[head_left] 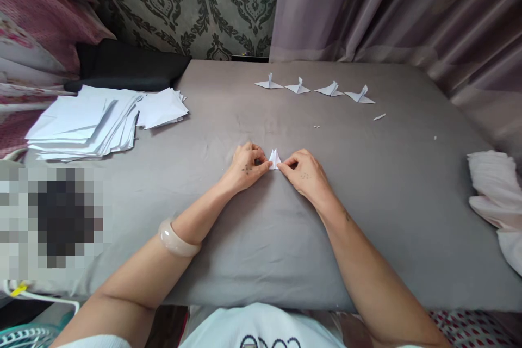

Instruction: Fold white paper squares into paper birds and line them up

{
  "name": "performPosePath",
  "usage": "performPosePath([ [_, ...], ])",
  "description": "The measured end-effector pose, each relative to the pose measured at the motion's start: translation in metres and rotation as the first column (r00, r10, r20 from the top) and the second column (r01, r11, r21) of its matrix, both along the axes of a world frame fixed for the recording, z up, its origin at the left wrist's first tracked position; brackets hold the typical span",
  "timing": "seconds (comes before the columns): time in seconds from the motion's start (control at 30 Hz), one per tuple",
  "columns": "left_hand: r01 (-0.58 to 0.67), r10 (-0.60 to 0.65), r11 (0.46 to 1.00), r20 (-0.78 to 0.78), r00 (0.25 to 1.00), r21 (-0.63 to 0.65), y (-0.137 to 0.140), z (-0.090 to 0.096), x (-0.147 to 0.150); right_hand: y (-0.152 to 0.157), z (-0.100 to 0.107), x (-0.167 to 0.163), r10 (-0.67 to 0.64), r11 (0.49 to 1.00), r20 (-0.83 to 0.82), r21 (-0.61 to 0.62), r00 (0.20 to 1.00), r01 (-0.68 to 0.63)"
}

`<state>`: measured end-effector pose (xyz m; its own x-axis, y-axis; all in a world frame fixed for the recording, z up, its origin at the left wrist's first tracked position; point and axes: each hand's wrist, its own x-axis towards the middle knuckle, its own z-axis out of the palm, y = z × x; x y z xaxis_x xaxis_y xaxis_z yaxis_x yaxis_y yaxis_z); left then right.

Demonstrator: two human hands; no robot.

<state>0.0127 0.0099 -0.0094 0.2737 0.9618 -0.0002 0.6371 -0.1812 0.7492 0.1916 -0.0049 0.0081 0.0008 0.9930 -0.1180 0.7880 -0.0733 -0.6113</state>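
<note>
A small folded white paper [275, 160], pointed at its top, is pinched between my two hands over the middle of the grey cloth. My left hand [249, 166] has thumb and fingers closed on its left edge. On the opposite edge, my right hand [304, 172] grips it the same way. Beyond my hands stands a row of several folded paper cranes, among them one crane [269, 82] at the left end and another crane [360, 95] at the right end.
A tall stack of white paper sheets [81, 125] lies at the left, beside a smaller paper pile [161, 109]. Behind them is a black cloth [130, 65]. A paper scrap [379, 117] lies near the cranes. Bunched white fabric [495, 190] sits at the right edge.
</note>
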Motion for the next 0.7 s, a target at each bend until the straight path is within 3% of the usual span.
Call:
performPosePath([
  [0.3,0.006,-0.003,0.999,-0.07,0.998,0.049,-0.005,0.003,0.004,0.0,-0.002,0.0,-0.006,1.0,-0.011,0.005,1.0,0.006],
  [0.47,0.03,-0.007,0.986,-0.136,0.991,0.164,-0.012,0.004,0.004,0.0,-0.004,0.002,-0.01,0.999,-0.038,0.035,0.999,0.011],
  [0.57,0.092,-0.035,0.958,-0.205,0.978,0.273,-0.015,0.003,0.005,0.0,-0.007,0.005,0.006,0.998,-0.073,0.055,0.997,-0.002],
  [0.7,0.261,-0.142,0.873,-0.298,0.944,0.412,-0.017,0.001,0.007,-0.006,-0.009,0.006,0.043,0.989,-0.077,0.146,0.996,-0.031],
])
